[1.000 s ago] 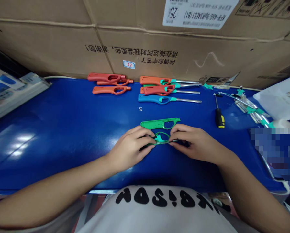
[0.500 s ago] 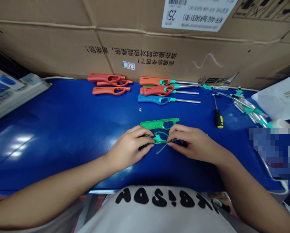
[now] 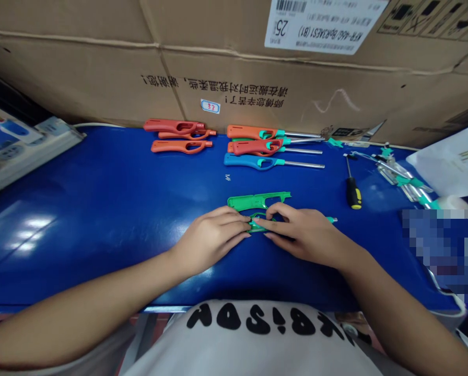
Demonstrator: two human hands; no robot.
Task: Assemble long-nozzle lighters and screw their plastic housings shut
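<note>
My left hand (image 3: 216, 235) is closed on the left end of a green lighter shell half (image 3: 259, 228), which lies low over the blue table. Fingers of my right hand (image 3: 308, 237) are bent over the same shell half, their tips pressing near its teal part and its trigger opening. Just behind both hands rests the other green shell half (image 3: 244, 202), hollow side up. Beyond the right knuckles a teal-and-metal tip (image 3: 333, 220) pokes out. My fingers hide much of the shell's inside.
Red and orange lighter shells (image 3: 179, 147) lie at the back. Beside them are assembled lighters, among them a blue one (image 3: 253, 162). Tiny screws (image 3: 227, 177), a screwdriver (image 3: 353, 193) and a heap of teal-tipped metal parts (image 3: 408, 180) lie around. A cardboard box (image 3: 101, 73) stands behind.
My right fingers have moved left and over the shell, closer to my left hand. The thin clear strand beneath them is now out of sight, and the teal tip shows at the right.
</note>
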